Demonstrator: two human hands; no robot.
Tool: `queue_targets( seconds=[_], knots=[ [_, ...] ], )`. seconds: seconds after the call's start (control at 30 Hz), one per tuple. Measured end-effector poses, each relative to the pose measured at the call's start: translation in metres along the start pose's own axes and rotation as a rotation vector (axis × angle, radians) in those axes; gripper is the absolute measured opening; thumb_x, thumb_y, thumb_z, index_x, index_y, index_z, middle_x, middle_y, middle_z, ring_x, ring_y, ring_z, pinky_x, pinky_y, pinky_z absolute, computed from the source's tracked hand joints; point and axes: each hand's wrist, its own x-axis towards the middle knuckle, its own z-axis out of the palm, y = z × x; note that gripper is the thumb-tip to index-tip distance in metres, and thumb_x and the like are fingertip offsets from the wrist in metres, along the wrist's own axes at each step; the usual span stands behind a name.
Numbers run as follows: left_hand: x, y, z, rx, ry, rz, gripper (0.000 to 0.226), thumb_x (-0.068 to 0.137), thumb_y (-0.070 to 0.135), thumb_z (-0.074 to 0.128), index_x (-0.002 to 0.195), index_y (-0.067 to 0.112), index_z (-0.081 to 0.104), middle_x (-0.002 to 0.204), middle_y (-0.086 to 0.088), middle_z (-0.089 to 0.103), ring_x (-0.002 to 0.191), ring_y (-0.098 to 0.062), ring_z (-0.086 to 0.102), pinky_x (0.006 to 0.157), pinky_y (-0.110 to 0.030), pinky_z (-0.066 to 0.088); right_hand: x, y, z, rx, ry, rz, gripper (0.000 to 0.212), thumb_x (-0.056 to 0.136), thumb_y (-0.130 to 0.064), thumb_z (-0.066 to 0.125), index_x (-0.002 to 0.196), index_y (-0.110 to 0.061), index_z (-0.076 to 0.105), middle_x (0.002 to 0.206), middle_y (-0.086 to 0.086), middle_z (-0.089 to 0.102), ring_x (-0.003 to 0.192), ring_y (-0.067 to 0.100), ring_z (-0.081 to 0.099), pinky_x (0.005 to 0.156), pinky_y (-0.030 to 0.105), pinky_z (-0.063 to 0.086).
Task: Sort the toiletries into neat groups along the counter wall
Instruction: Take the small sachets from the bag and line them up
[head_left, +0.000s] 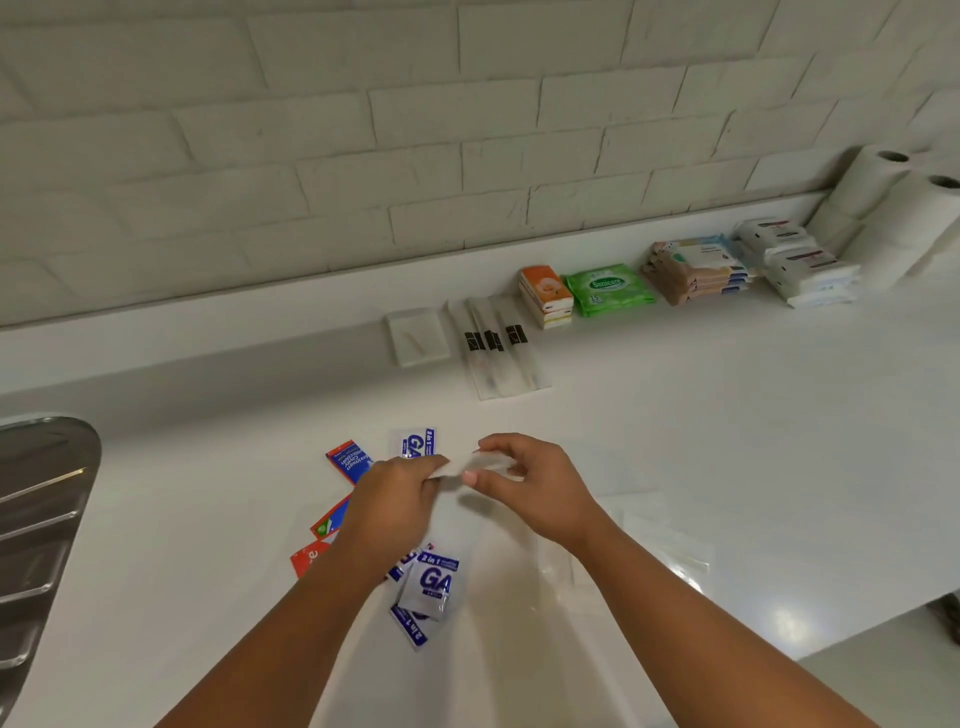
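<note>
My left hand (395, 493) and my right hand (530, 483) together pinch a small white packet (475, 464) above the white counter (727, 415). Under and around my hands lie loose sachets: blue-and-white ones (432, 582) near my left wrist, another blue-and-white one (418, 442) beyond my fingers, and red ones (349, 460) to the left. Along the wall stand sorted groups: a flat white packet (417, 336), long clear-wrapped sticks with black bands (496, 345), orange tissue packs (545, 296), a green wipes pack (608, 288), stacked wipes packs (696, 270) and white packs (800, 262).
A steel sink drainer (41, 519) fills the left edge. Paper towel rolls (893, 208) stand in the far right corner. Clear plastic wrappers (649, 535) lie on the counter right of my right arm. The counter's edge drops off at the lower right.
</note>
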Motion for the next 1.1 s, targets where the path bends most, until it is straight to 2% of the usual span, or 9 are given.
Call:
queue_targets(
  seconds=[0.13,0.37,0.43,0.57,0.63,0.77,0.93,1.03,1.1],
  knots=[
    [0.012,0.004,-0.02,-0.331,-0.03,-0.16,0.019,0.099,0.028,0.057,0.099,0.027,0.076,0.065,0.008,0.066,0.06,-0.006,0.059,0.058,-0.026,0.043,0.017,-0.004,0.003,0.01,0.08,-0.049,0.044,0.076,-0.034,0.082,0.117,-0.026,0.067,0.1,-0.012,0.072,0.092,0.003,0.067,0.085,0.02,0.053],
    [0.039,0.007,-0.036,-0.704,0.01,-0.405,0.031,0.098,0.044,0.055,0.088,0.022,0.074,0.08,-0.006,0.076,0.08,-0.032,0.071,0.071,-0.039,0.058,0.06,-0.021,0.017,0.331,0.115,0.042,0.015,0.088,-0.011,0.071,0.102,-0.01,0.068,0.089,0.011,0.073,0.079,0.024,0.071,0.071,0.036,0.06],
    [0.049,0.001,-0.037,-0.721,0.034,-0.432,0.033,0.098,0.047,0.054,0.088,0.023,0.074,0.081,-0.006,0.076,0.082,-0.032,0.072,0.077,-0.045,0.059,0.073,-0.026,0.022,0.303,0.121,0.048,0.009,0.09,-0.011,0.068,0.099,-0.009,0.069,0.09,0.012,0.072,0.079,0.027,0.072,0.07,0.038,0.061],
    [0.072,-0.009,-0.045,-0.713,0.149,-0.407,0.019,0.099,0.03,0.058,0.087,0.023,0.072,0.072,0.005,0.074,0.06,-0.006,0.067,0.053,-0.015,0.051,0.105,-0.033,0.027,0.224,0.136,0.059,0.011,0.095,-0.014,0.062,0.103,-0.013,0.069,0.093,0.004,0.069,0.082,0.019,0.07,0.068,0.03,0.061],
    [0.087,-0.017,-0.049,-0.71,0.152,-0.413,0.01,0.096,0.022,0.064,0.091,0.023,0.073,0.069,0.009,0.072,0.055,0.001,0.063,0.056,-0.015,0.052,0.123,-0.035,0.028,0.203,0.163,0.067,0.014,0.095,-0.014,0.061,0.105,-0.013,0.07,0.089,0.002,0.068,0.08,0.019,0.068,0.064,0.03,0.06],
    [0.12,-0.034,-0.053,-0.644,0.135,-0.408,0.015,0.091,0.02,0.07,0.077,0.018,0.074,0.065,-0.003,0.068,0.057,-0.012,0.061,0.076,-0.043,0.059,0.156,-0.038,0.031,0.079,0.244,0.03,0.028,0.094,-0.014,0.058,0.119,-0.009,0.068,0.102,0.0,0.068,0.089,0.019,0.067,0.08,0.04,0.06],
    [0.165,-0.041,-0.048,-0.686,0.26,-0.475,0.003,0.088,0.017,0.074,0.085,0.016,0.074,0.072,-0.007,0.07,0.06,-0.016,0.062,0.067,-0.03,0.057,0.188,-0.046,0.033,-0.003,0.225,0.073,0.035,0.094,-0.012,0.048,0.125,-0.006,0.063,0.124,0.01,0.066,0.105,0.024,0.066,0.095,0.04,0.054],
    [0.186,-0.048,-0.041,-0.786,0.289,-0.572,0.008,0.087,0.014,0.075,0.091,0.007,0.074,0.075,-0.006,0.07,0.062,-0.014,0.063,0.065,-0.026,0.057,0.199,-0.048,0.033,-0.112,0.194,0.106,0.029,0.088,0.002,0.042,0.108,0.008,0.062,0.11,0.026,0.067,0.09,0.031,0.065,0.076,0.034,0.053],
    [0.193,-0.051,-0.036,-0.801,0.283,-0.621,0.007,0.087,0.014,0.075,0.087,0.006,0.074,0.073,-0.006,0.069,0.058,-0.013,0.062,0.063,-0.025,0.056,0.203,-0.049,0.035,-0.171,0.149,0.138,0.027,0.088,0.004,0.041,0.105,0.004,0.063,0.099,0.02,0.068,0.091,0.035,0.065,0.07,0.034,0.053]
  ],
)
